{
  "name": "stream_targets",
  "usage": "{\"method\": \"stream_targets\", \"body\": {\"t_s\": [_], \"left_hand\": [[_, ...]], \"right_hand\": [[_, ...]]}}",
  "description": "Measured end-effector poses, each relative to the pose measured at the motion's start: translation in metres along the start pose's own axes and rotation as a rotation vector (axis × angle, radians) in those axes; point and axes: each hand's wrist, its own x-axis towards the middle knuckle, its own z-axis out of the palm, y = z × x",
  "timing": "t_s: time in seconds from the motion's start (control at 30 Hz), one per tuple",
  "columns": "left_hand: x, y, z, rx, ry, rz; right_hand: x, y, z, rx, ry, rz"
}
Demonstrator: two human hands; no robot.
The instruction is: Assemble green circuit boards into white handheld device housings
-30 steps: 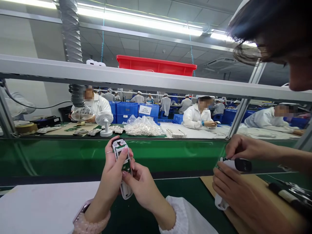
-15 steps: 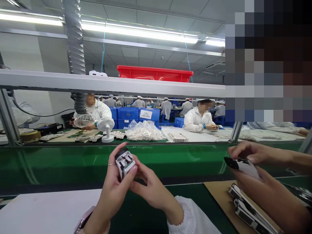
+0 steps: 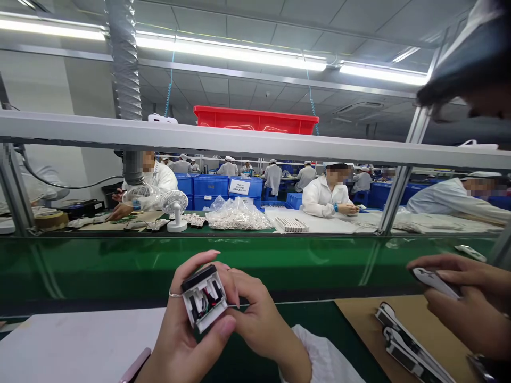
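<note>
**Small white case [image 3: 204, 299] gripped in the middle**

The person's left hand [image 3: 187, 324] and right hand [image 3: 259, 324] hold the case low in the middle of the view, just above a green belt [image 3: 99, 271]. The left fingers [image 3: 199, 260] curl around the back of the case, and the left thumb [image 3: 221, 329] presses on its lower front edge. The right fingers [image 3: 239, 284] close on its right side. Both hands are closed on it. The case has a black top edge, and its open front shows red and black wires [image 3: 205, 300]. A ring [image 3: 174, 293] sits on the left hand, and a white sleeve [image 3: 319, 356] covers the right arm.

At the lower right, a co-worker's hands [image 3: 459, 298] grip a white and black piece [image 3: 435, 282] above a brown board [image 3: 359, 324] with white parts [image 3: 407, 340] on it. A white sheet [image 3: 80, 340] lies at the lower left.

Past the belt are a small white fan [image 3: 174, 205], a bag of clear packs [image 3: 237, 215], blue crates [image 3: 207, 186] and workers in white coats [image 3: 329, 197]. A red crate [image 3: 255, 121] sits on a shelf up top.
</note>
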Motion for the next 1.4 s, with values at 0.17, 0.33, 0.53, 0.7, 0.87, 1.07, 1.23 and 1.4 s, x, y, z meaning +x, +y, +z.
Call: {"method": "stream_targets", "body": {"t_s": [0.17,0.33,0.53,0.7,0.87,1.07,1.23,1.4], "left_hand": [[0.003,-0.004,-0.003,0.041,0.012,0.041],[0.007,-0.007,-0.001,0.083,-0.025,0.247],[0.005,-0.008,-0.003,0.176,-0.131,0.207],[0.0,-0.006,-0.003,0.219,0.059,0.05],[0.0,0.001,0.004,0.064,0.138,-0.175],[0.007,0.006,0.007,-0.126,0.068,-0.387],[0.013,0.004,0.007,-0.126,0.031,-0.452],[0.017,-0.001,0.003,-0.112,-0.033,-0.479]], "right_hand": [[0.001,-0.006,-0.005,-0.082,-0.009,0.015],[-0.002,-0.021,-0.035,-0.054,-0.131,0.005],[-0.006,-0.031,-0.046,-0.024,0.001,-0.073],[-0.007,-0.039,-0.04,-0.092,-0.038,-0.099],[-0.011,-0.042,-0.033,-0.136,-0.014,-0.059],[-0.009,-0.042,-0.026,-0.213,0.011,-0.044],[-0.006,-0.041,-0.026,-0.284,-0.002,-0.005],[-0.006,-0.042,-0.024,-0.31,0.002,0.01]]}}
